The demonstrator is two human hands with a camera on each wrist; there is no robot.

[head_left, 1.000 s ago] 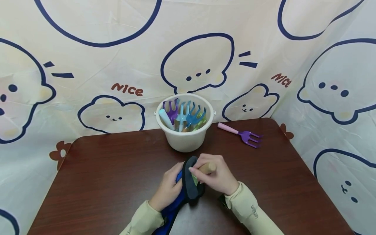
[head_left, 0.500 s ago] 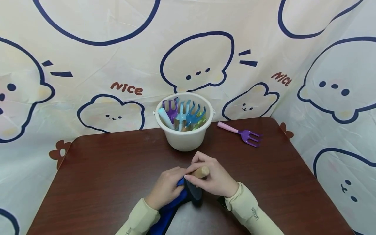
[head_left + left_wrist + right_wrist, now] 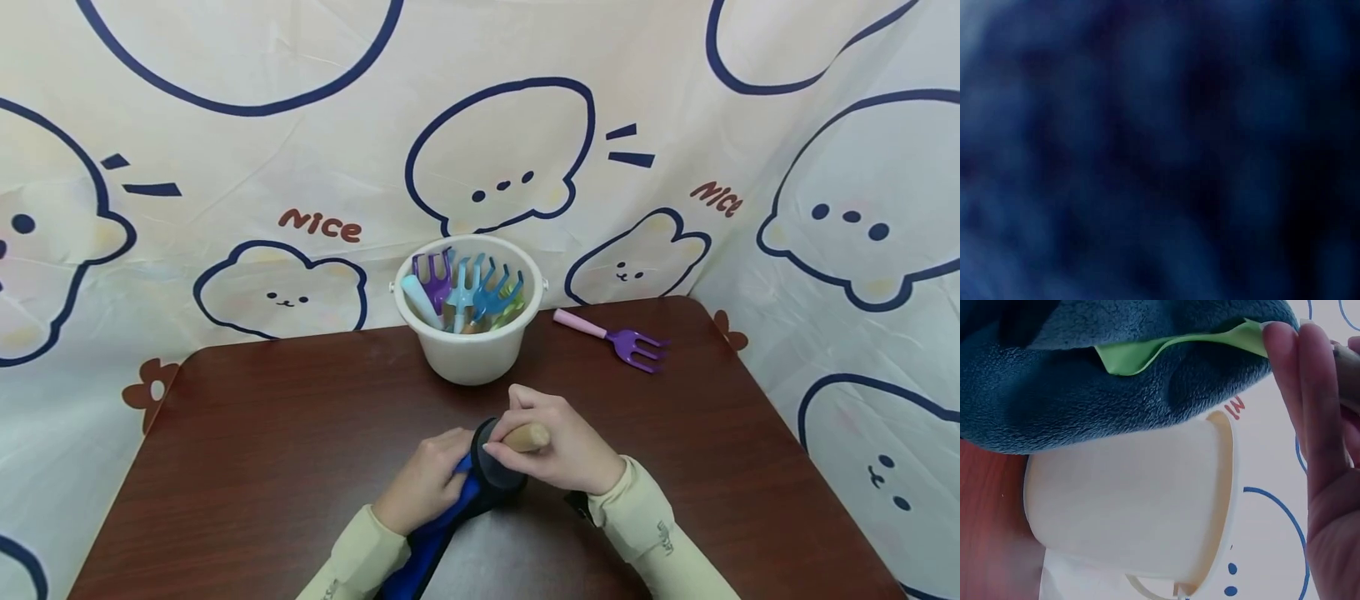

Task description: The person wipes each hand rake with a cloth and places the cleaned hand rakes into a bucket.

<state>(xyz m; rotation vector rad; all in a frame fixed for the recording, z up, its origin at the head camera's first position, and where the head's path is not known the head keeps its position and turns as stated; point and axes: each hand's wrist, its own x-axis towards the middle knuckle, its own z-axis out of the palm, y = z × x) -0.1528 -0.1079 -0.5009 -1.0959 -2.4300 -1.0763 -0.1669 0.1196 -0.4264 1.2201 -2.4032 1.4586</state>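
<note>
My right hand pinches the wooden handle of a small garden tool. In the right wrist view, its green head lies inside a fold of fluffy blue cloth; the tip is hidden, so its exact kind cannot be told. My left hand grips the cloth, blue with a dark border, folded up around the tool's head. The cloth trails toward the near table edge. Dark blue blur, likely the cloth up close, fills the left wrist view.
Behind the hands stands a white bucket holding several small garden forks and other tools. Right of it, a purple fork with a pink handle lies on the brown table. A printed curtain hangs behind the table.
The handle and right hand moved left, then back right. The cloth fold dipped lower between the hands and has come up again. The left hand keeps hold of the cloth.
</note>
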